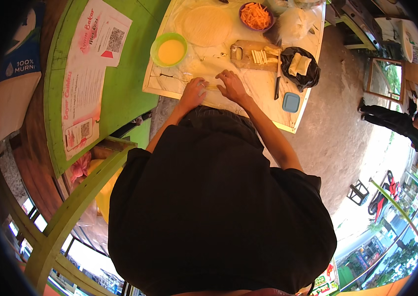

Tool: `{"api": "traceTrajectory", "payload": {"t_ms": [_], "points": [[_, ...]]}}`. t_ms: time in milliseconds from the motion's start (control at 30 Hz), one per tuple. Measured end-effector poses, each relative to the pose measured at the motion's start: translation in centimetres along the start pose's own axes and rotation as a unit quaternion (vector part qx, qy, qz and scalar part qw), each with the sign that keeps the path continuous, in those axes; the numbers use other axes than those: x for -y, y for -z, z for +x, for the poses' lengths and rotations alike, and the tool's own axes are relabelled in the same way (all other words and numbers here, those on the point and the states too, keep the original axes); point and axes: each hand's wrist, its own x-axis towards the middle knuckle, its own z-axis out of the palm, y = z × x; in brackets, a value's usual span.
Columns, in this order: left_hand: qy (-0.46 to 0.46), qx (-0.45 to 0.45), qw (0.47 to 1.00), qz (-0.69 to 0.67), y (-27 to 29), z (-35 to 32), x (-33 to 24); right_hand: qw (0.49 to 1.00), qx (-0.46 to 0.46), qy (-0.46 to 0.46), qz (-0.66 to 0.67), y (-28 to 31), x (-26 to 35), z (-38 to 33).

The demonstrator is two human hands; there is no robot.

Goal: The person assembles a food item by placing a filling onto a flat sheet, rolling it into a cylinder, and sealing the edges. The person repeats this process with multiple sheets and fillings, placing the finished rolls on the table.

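From my end, both left fingers [199, 81] and right fingers [224, 77] curl loosely, the hands apart; whether they pinch anything I can't tell. Between them on the counter [172, 85], a pale strip [211, 88] is hard to make out: probably light, soft, easily torn, best held at both ends. Farther off, beyond the right fingers, a whitish bag [295, 24] obscures its contents.

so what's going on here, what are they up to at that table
The person's left hand and right hand are side by side at the near edge of the table, fingers curled; what they touch is too faint to tell. A green bowl of yellow liquid stands beyond the left hand, with round pale sheeting farther off. To the right, pale strips lie on a wooden board, a knife beside it.
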Motion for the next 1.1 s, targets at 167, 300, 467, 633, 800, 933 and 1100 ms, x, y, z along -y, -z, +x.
{"api": "traceTrajectory", "payload": {"t_ms": [167,300,467,633,800,933,1100], "points": [[-0.017,0.014,1.0,0.023,0.3,0.6,-0.5,0.999,0.023,0.004,-0.042,-1.9,-0.7,-2.7],[-0.019,0.024,0.999,0.03,-0.2,1.0,-0.3,0.998,0.019,0.011,-0.062,-2.4,-0.7,-2.9],[-0.029,0.038,0.998,0.034,-1.0,1.6,-0.1,0.995,0.044,0.01,-0.089,-3.1,-1.3,-2.6],[-0.054,0.019,0.998,0.027,-0.3,2.1,-0.4,0.997,0.021,0.021,-0.075,-2.2,-1.1,-2.2],[-0.075,-0.004,0.996,0.054,0.3,2.9,-0.6,0.995,-0.01,0.036,-0.097,-1.9,-1.5,-1.6],[-0.047,0.025,0.998,0.043,0.1,2.4,-0.5,1.0,0.013,0.011,-0.026,-1.6,-1.2,-2.9],[-0.024,-0.002,1.0,0.018,-0.3,1.2,-0.7,1.0,-0.017,-0.021,-0.006,-2.0,-1.4,-3.7]]}}
